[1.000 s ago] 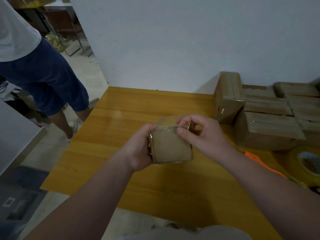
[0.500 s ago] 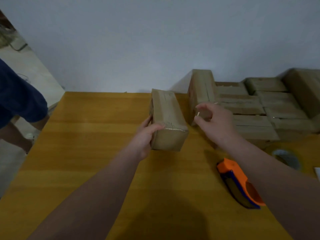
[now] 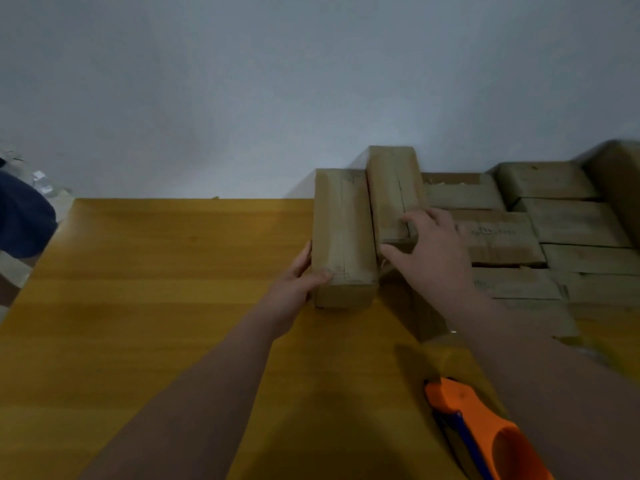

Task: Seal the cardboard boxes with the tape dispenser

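A person's left hand grips a box at centre frame, thumb on top and fingers down its left side, on the table. The right hand, fingers spread, rests on a second box touching it. The dispenser lies lower right.

**Both arms out, left hand gripping**

I've got both arms stretched forward. My left forearm runs in from bottom left, and the left hand grips the near end of the cardboard box, thumb laid over its top and fingers up its left side. My right forearm comes in from the right edge. The right hand is palm down, fingers straight and spread, thumb pointing left.
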Demonstrator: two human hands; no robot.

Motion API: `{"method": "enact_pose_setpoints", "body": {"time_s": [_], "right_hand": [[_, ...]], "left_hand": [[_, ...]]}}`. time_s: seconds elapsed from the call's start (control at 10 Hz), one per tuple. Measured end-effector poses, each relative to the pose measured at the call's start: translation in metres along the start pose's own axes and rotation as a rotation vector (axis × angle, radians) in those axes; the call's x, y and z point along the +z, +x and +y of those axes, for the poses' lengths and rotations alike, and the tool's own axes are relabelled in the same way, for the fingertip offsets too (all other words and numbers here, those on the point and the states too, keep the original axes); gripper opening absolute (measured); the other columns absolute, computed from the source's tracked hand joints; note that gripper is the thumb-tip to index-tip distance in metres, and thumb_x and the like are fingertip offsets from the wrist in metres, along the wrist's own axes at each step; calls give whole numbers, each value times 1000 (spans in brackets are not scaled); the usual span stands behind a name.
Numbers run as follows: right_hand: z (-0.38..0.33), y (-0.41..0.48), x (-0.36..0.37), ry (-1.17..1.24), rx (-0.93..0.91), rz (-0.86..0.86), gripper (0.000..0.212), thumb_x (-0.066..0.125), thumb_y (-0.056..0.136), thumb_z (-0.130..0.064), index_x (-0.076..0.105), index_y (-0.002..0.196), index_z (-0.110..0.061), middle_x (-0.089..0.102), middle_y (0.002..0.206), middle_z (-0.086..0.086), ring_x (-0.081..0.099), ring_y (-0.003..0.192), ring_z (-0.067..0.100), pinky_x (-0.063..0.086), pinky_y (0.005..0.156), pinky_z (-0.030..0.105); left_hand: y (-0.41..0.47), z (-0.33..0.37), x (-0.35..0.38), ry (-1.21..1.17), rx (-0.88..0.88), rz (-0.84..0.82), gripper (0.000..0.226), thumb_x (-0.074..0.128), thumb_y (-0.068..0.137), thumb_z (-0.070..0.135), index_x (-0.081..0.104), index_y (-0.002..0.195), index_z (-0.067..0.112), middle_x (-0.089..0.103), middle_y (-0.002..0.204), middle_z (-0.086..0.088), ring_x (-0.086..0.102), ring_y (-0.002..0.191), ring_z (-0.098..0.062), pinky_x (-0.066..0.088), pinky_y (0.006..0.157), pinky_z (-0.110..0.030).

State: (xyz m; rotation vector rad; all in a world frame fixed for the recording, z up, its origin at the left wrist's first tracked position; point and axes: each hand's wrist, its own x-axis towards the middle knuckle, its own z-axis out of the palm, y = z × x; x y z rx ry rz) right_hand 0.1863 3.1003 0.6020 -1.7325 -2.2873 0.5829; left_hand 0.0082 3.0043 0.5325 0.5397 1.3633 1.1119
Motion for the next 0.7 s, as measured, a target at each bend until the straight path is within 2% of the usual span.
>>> {"method": "enact_pose_setpoints", "body": {"time_s": [0.1, 0.2, 0.3, 0.4, 0.5, 0.6, 0.7], "right_hand": [[2, 3, 3, -7, -19, 21, 55, 70, 81, -45, 49, 129, -26, 38, 142, 4, 30, 130, 28, 33, 107, 40], [1, 3, 4, -16, -12, 22, 56, 70, 81, -44, 48, 130, -26, 36, 142, 3, 30, 130, 28, 33, 106, 39], [0, 3, 4, -31, -4, 14, 56, 69, 82, -44, 46, 131, -27, 35, 143, 3, 29, 131, 28, 35, 105, 38], [-1, 1, 2, -60, -7, -7, 59, 69, 83, -42, 44, 134, -26, 34, 145, 3, 28, 133, 30, 35, 105, 40], [-2, -2, -5, -80, -20, -60, 63, 67, 84, -41, 41, 139, -25, 33, 147, 4, 28, 133, 31, 35, 106, 42], [-6, -6, -11, -103, -31, -139, 69, 68, 84, -39, 36, 145, -27, 27, 152, 6, 23, 138, 33, 31, 111, 46], [-15, -16, -29, -95, -57, -133, 69, 69, 84, -35, 37, 145, -30, 26, 154, 6, 19, 142, 32, 27, 113, 48]], "left_hand": [[11, -5, -4, 134, -41, -36, 102, 76, 76, 33, 9, 151, 45, 35, 149, 9, 42, 130, -19, 41, 105, -41], [15, -5, -5, 254, -47, -57, 115, 83, 68, 36, 3, 150, 46, 34, 149, 10, 46, 127, -21, 48, 100, -43], [14, 0, -5, 450, 5, 24, 112, 83, 67, 42, 9, 151, 42, 36, 150, 8, 51, 123, -21, 52, 94, -42], [8, 6, 2, 744, 80, 119, 99, 77, 74, 47, 17, 152, 34, 42, 146, 5, 52, 120, -22, 52, 90, -36], [1, 17, 10, 1054, 148, 251, 86, 73, 78, 49, 29, 147, 23, 44, 143, -2, 46, 126, -25, 45, 93, -37], [-10, 28, 18, 1064, 184, 260, 80, 72, 81, 47, 32, 146, 23, 45, 142, -4, 43, 127, -25, 42, 99, -40], [-30, 50, 20, 1093, 258, 270, 68, 66, 87, 42, 38, 145, 20, 41, 147, -2, 39, 133, -22, 36, 105, -35]]}}
